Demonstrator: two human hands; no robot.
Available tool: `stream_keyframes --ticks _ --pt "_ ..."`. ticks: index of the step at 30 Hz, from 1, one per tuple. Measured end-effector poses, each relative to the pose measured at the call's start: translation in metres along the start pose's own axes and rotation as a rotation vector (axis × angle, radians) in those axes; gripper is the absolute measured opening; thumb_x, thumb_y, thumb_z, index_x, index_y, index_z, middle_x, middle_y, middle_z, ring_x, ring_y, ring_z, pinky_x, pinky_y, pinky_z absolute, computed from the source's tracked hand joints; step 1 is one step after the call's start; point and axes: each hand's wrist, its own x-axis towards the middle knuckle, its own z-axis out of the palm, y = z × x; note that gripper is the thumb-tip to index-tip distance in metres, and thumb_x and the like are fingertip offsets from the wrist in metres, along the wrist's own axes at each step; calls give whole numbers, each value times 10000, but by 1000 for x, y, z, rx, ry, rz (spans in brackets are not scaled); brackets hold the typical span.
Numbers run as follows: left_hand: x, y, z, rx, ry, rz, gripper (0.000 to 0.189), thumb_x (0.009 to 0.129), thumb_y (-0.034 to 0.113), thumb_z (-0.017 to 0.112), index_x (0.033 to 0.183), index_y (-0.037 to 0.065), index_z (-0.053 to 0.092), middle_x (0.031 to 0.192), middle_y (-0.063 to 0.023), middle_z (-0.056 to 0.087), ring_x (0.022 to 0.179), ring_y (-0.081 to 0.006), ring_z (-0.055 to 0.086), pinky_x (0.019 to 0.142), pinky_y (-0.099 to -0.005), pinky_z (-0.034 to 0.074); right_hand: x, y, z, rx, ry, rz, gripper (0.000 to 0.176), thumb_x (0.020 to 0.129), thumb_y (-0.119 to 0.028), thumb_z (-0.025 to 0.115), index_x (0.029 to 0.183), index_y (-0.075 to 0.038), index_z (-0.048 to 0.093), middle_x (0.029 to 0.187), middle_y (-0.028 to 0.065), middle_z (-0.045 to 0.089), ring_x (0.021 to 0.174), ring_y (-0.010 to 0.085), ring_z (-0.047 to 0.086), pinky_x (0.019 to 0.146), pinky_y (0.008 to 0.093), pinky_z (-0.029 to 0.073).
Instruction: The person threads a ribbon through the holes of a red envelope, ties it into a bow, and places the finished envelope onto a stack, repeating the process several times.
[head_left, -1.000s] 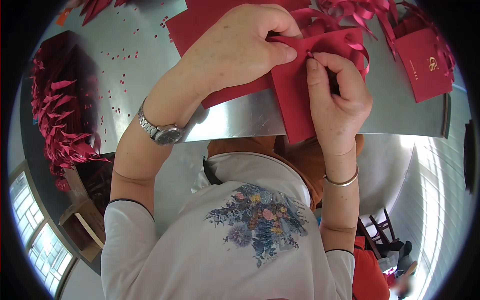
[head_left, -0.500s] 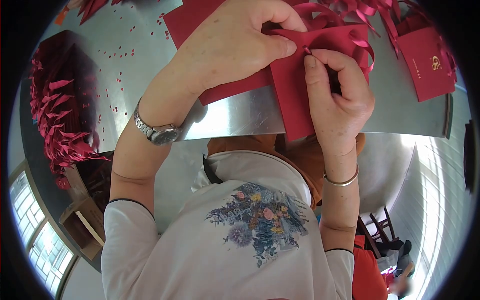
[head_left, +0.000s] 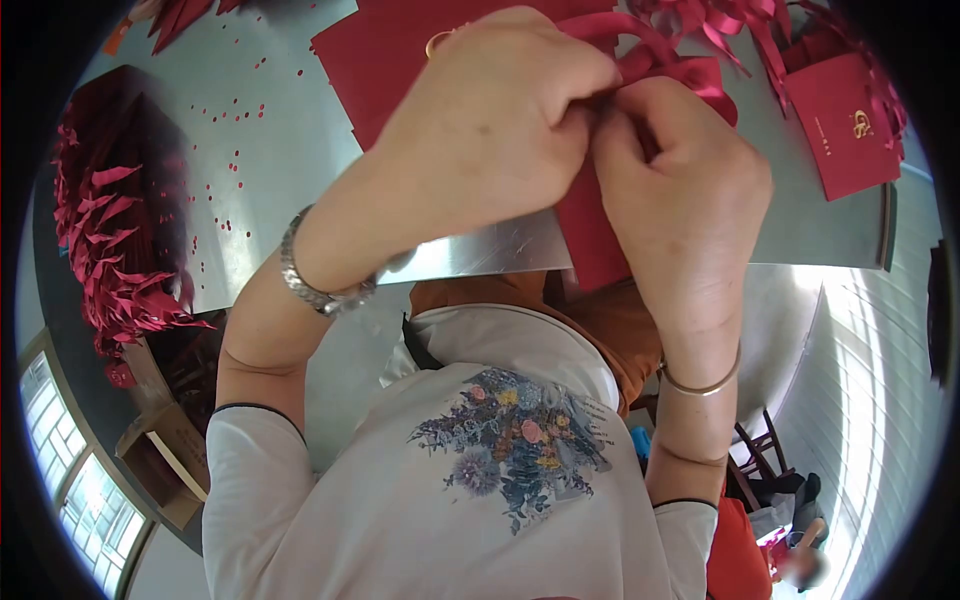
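A red paper gift bag (head_left: 592, 240) hangs over the table's near edge, mostly covered by my hands. My left hand (head_left: 490, 120), with a watch on its wrist, is closed in a pinch at the bag's top. Against it, my right hand (head_left: 690, 185) is closed too, a bangle on its wrist. Both pinch the bag's red ribbon (head_left: 625, 28), whose loop arches beyond the fingers; the pinched part is hidden between them. More flat red bags (head_left: 350, 60) lie under and beyond my left hand.
A finished red bag with a gold mark (head_left: 840, 130) lies at right. Loose ribbons (head_left: 715, 15) are heaped at the far side. Ribboned bags (head_left: 110, 245) stand in a row at left. Small red paper dots (head_left: 235, 165) dot the metal table (head_left: 480, 240). A cardboard box (head_left: 165, 465) sits lower left.
My left hand has moved right and closed beside my right hand. The right hand has turned inward, from pinching the ribbon end at the bag's hole to meeting the left.
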Motion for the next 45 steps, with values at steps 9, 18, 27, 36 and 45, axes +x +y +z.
stream_keyframes --ticks 9,18,27,36,45 --pt "-4 -15 9 209 129 147 194 735 13 591 878 59 713 712 -144 619 799 -307 604 676 -442 495 14 9 -9 304 -113 97 252 804 -122 705 1036 -50 638 751 92 693 686 245 673 628 342 514" --pt "18 -10 -11 -99 -83 -36 161 857 23 616 1000 17 692 861 -126 697 759 -188 671 686 -289 509 -15 21 9 373 141 2 290 757 -119 772 996 -67 614 722 69 645 599 232 631 539 335 506" --pt "46 2 -33 202 -513 175 79 777 55 625 793 -21 622 727 -197 599 682 -359 577 590 -426 432 -16 14 0 322 135 -60 283 720 -144 787 928 -83 605 714 62 641 606 235 627 545 350 498" --pt "33 5 -30 356 -371 237 83 747 27 613 756 -35 558 712 -204 559 678 -398 542 598 -464 412 -25 6 -20 -55 261 -273 372 712 -183 763 1056 -101 648 742 0 626 764 190 573 832 380 367" --pt "20 -12 -31 248 -315 153 59 752 9 603 801 -21 591 743 -177 578 710 -355 570 647 -424 455 -69 41 -1 227 331 33 812 708 -298 817 1346 21 429 1244 191 511 1116 362 478 951 447 367"
